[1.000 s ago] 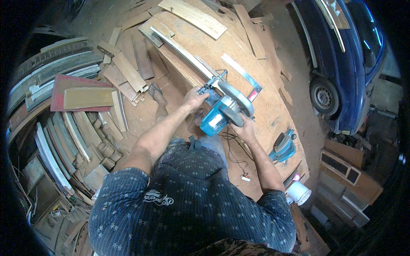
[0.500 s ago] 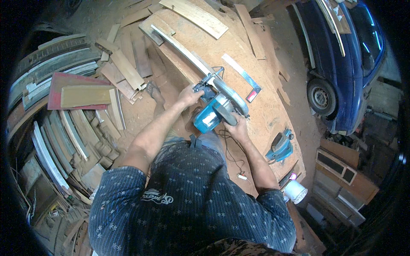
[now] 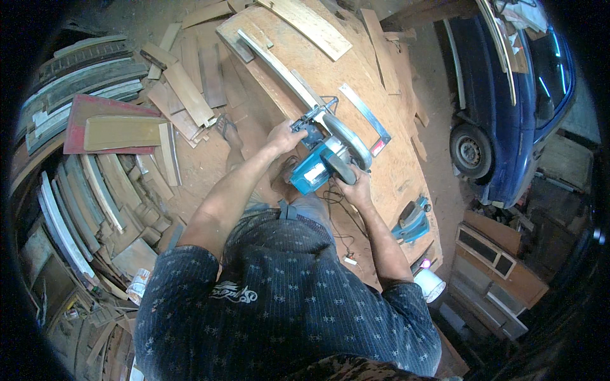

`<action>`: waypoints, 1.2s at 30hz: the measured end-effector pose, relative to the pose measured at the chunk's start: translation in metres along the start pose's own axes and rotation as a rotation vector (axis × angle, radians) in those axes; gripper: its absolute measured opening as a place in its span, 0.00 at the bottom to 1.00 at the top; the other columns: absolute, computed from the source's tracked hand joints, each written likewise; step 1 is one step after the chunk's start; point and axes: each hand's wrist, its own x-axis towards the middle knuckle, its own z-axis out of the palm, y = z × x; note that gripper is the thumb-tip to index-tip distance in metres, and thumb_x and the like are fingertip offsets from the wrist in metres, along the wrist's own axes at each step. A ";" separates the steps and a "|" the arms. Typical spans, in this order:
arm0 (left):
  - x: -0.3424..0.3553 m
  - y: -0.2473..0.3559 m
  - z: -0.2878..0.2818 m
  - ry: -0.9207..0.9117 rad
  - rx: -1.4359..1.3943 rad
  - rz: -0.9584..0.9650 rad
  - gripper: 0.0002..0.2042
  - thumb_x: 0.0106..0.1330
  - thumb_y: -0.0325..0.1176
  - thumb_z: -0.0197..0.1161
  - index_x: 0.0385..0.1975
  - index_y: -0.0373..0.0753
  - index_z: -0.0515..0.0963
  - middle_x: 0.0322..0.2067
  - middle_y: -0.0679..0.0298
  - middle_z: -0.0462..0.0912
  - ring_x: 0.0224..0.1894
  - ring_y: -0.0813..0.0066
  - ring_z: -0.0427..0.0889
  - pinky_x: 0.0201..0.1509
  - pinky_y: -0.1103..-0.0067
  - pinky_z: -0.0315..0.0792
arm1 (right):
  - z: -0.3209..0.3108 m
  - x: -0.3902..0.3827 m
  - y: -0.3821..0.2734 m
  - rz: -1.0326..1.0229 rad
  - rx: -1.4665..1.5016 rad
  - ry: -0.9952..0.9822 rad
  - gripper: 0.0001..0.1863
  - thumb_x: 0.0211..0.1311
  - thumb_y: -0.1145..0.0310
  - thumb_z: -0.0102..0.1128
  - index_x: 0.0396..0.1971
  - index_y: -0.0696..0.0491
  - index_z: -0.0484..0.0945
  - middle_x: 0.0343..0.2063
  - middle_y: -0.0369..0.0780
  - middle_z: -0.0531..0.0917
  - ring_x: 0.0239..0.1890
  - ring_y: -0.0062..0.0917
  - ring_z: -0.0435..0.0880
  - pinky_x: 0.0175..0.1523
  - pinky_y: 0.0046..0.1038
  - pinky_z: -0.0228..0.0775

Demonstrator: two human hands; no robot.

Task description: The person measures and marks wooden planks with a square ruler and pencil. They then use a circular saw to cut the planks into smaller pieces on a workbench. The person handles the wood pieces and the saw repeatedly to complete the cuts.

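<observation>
A teal circular saw with a silver blade guard is held between my two hands at the near edge of the workbench. My right hand is closed round its dark rear handle. At the saw's front left, my left hand grips the body near the base plate. Ahead of the saw, a long narrow wooden strip runs away along the bench's left edge. The saw's front meets the strip's near end; the blade itself is hidden. Just right of the saw lies a metal try square.
A teal electric planer rests on the bench near my right forearm, with a white bucket below it. A cable hangs by my legs. Stacked boards fill the left side. A blue car stands right.
The view has turned slightly, shifting the bench and surroundings. Both hands keep their hold on the saw, which has hardly moved against the strip.
</observation>
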 end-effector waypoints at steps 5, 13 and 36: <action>0.016 -0.021 -0.006 0.040 0.015 0.029 0.27 0.58 0.57 0.68 0.44 0.37 0.81 0.42 0.48 0.87 0.50 0.50 0.85 0.56 0.62 0.76 | 0.010 0.010 -0.007 0.026 -0.041 -0.033 0.15 0.50 0.70 0.73 0.39 0.57 0.85 0.33 0.44 0.88 0.36 0.30 0.87 0.46 0.31 0.77; 0.006 -0.013 -0.038 0.027 0.065 0.069 0.27 0.57 0.56 0.69 0.42 0.36 0.81 0.41 0.48 0.87 0.49 0.49 0.85 0.54 0.62 0.76 | 0.033 0.010 -0.022 0.065 0.017 -0.017 0.12 0.52 0.71 0.73 0.37 0.57 0.85 0.29 0.40 0.87 0.34 0.23 0.85 0.43 0.29 0.76; 0.011 0.005 -0.113 0.021 -0.113 0.044 0.14 0.63 0.39 0.71 0.39 0.36 0.78 0.26 0.69 0.79 0.22 0.82 0.75 0.24 0.79 0.70 | 0.072 0.058 -0.069 -0.002 -0.084 0.073 0.16 0.47 0.62 0.73 0.36 0.53 0.85 0.33 0.50 0.85 0.40 0.48 0.84 0.48 0.44 0.76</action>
